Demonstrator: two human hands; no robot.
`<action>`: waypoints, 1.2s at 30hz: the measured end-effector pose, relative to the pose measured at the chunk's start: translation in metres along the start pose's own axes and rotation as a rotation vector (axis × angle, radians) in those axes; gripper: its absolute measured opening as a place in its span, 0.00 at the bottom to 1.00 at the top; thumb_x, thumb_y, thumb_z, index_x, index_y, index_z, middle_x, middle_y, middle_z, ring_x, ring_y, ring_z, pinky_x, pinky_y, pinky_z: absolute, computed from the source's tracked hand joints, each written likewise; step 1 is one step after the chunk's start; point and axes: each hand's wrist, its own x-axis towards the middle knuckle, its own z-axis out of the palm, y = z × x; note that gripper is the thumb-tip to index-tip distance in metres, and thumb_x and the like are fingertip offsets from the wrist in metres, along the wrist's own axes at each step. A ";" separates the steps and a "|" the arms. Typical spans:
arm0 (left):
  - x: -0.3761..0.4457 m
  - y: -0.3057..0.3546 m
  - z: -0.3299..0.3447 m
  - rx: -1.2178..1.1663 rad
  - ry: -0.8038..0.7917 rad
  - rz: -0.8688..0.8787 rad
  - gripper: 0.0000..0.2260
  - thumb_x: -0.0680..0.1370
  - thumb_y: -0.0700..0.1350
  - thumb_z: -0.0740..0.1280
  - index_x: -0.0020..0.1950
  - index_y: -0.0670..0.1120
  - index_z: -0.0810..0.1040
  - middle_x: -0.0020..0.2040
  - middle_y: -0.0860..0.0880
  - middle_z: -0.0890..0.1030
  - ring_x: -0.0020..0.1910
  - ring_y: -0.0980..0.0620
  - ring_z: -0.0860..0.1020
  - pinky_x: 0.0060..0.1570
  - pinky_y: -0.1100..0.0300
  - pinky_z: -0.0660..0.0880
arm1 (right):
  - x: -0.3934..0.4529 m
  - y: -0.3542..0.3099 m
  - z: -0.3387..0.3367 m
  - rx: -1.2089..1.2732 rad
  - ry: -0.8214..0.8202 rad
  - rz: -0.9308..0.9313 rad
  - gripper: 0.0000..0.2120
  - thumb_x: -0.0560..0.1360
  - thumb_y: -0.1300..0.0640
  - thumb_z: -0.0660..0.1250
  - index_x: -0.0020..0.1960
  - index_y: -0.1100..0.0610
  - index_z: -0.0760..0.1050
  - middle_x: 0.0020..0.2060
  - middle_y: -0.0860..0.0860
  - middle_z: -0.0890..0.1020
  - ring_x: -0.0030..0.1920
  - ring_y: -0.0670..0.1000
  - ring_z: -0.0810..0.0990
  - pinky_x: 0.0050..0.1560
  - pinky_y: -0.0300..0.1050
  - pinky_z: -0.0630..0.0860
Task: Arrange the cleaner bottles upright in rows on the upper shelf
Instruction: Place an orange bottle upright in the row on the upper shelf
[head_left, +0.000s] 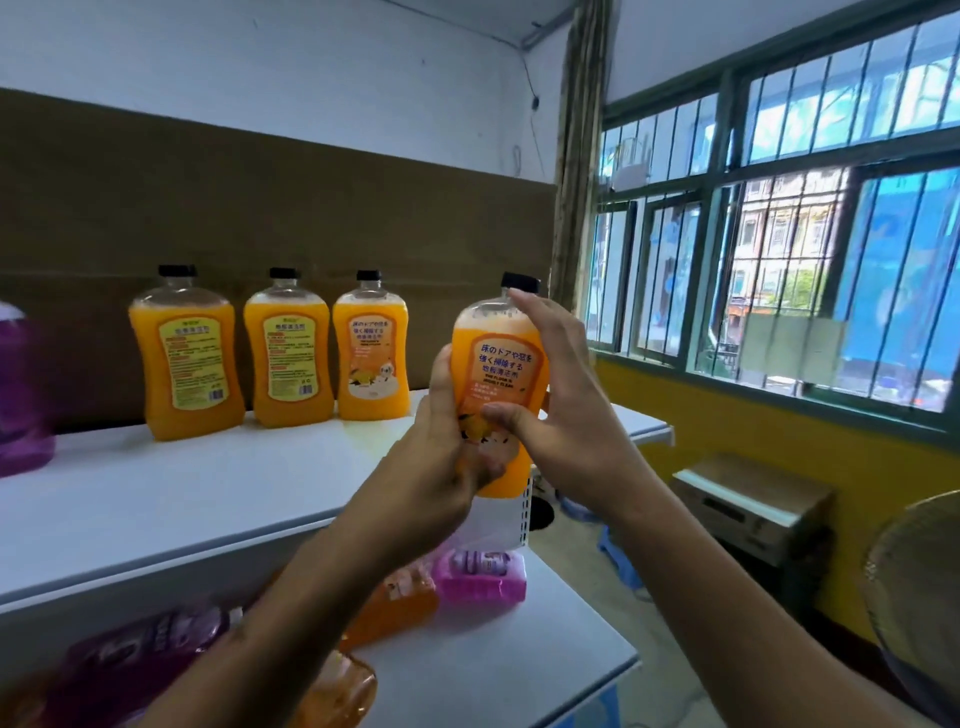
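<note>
Two bare arms reach up from the bottom of the frame, and both hands hold one orange bottle (498, 384) near the middle of the picture. The left hand (441, 452) wraps around its lower part. The right hand (550, 395) cups its right side, with the thumb on the front label and a fingertip up by the black cap (521, 282). This bottle is upright in the air, in front of the right end of the upper shelf (182, 499), not yet set down. Three more orange bottles (280, 353) stand upright in a row at the back of that shelf, left of middle. A purple bottle (23, 395) shows at the left edge. Lying bottles (150, 660) wait on the lower shelf at the bottom left. The held bottle looks full, so it is likely heavy, and its smooth plastic may slip. Holding the narrow waist with a hand under it seems safest.
</note>
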 end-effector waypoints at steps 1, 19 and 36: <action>0.008 -0.001 0.002 0.011 -0.001 0.001 0.46 0.79 0.49 0.66 0.73 0.62 0.27 0.76 0.54 0.60 0.68 0.58 0.69 0.65 0.58 0.71 | 0.003 0.008 -0.002 0.005 -0.003 -0.002 0.41 0.73 0.65 0.73 0.77 0.44 0.56 0.75 0.44 0.56 0.70 0.43 0.63 0.59 0.32 0.76; 0.070 -0.039 -0.003 0.583 -0.116 -0.326 0.21 0.81 0.48 0.63 0.73 0.48 0.66 0.64 0.47 0.75 0.59 0.50 0.75 0.58 0.59 0.73 | 0.067 0.092 0.021 0.017 -0.156 -0.065 0.46 0.71 0.74 0.70 0.73 0.36 0.54 0.76 0.43 0.51 0.68 0.44 0.60 0.48 0.20 0.70; 0.075 -0.042 0.010 0.697 -0.140 -0.286 0.15 0.83 0.50 0.56 0.62 0.44 0.76 0.58 0.46 0.76 0.52 0.50 0.75 0.48 0.59 0.71 | 0.120 0.144 0.070 0.029 -0.166 -0.101 0.43 0.73 0.74 0.67 0.75 0.41 0.55 0.77 0.48 0.50 0.72 0.50 0.60 0.63 0.32 0.67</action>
